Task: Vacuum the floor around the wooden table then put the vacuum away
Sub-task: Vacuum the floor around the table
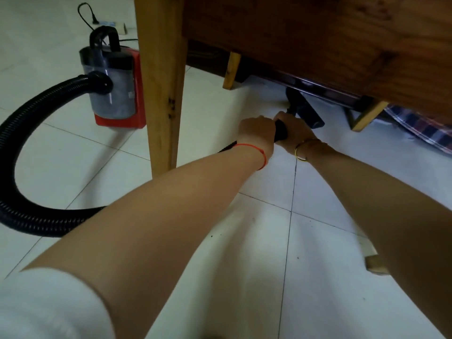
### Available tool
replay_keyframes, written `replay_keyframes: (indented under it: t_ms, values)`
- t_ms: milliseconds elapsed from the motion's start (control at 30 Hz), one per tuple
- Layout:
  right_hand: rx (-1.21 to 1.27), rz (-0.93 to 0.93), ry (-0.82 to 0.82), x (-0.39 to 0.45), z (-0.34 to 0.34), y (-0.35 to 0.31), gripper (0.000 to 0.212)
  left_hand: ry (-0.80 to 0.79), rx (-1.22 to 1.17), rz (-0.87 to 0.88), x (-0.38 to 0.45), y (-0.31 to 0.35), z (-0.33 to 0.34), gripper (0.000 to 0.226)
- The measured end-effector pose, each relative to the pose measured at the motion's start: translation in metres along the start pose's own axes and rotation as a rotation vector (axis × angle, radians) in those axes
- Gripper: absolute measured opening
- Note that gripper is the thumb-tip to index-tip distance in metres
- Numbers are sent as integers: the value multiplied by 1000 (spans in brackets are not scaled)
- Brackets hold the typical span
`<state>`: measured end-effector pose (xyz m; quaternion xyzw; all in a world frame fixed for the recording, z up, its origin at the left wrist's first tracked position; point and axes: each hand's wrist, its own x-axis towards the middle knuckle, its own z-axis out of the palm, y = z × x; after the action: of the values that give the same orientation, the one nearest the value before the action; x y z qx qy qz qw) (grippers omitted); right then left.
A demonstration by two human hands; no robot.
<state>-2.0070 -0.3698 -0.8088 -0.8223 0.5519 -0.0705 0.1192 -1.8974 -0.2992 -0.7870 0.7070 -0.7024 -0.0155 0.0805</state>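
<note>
Glossy pale tiles with thin dark grout lines make up the floor point(244, 277), flecked here and there with small dark specks. Ribbed black hose point(14, 152) loops in a wide curve from the vacuum point(115, 86), a squat canister with a red shell, a clear drum clouded grey with dust and an arched black handle; it stands on the floor just left of the table's near leg point(161, 81), square and honey-coloured. The wooden table point(318, 40) is darker and grainy, its top cut off by the frame. Both hands clench the black wand point(281, 133): left hand point(256, 133) behind, right hand point(296, 129) ahead. The nozzle point(305, 111) reaches beneath the table, its tip lost in shadow. Plaid cloth point(420, 133) shows at the right edge.
</note>
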Motion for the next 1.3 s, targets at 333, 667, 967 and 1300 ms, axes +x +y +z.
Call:
replay_keyframes:
  t_ms: [333, 667, 967, 1300]
  values:
    - [-28, 51, 52, -64, 4, 3, 20, 27, 67, 110, -54, 14, -3, 28]
    - [87, -133, 51, -123, 17, -103, 28, -24, 105, 51, -152, -56, -54, 26]
    - [209, -243, -4, -177, 25, -213, 26, -83, 187, -23, -242, -126, -103, 25]
    - [296, -201, 13, -216, 3, -236, 24, -81, 268, 47, -274, -126, -138, 23]
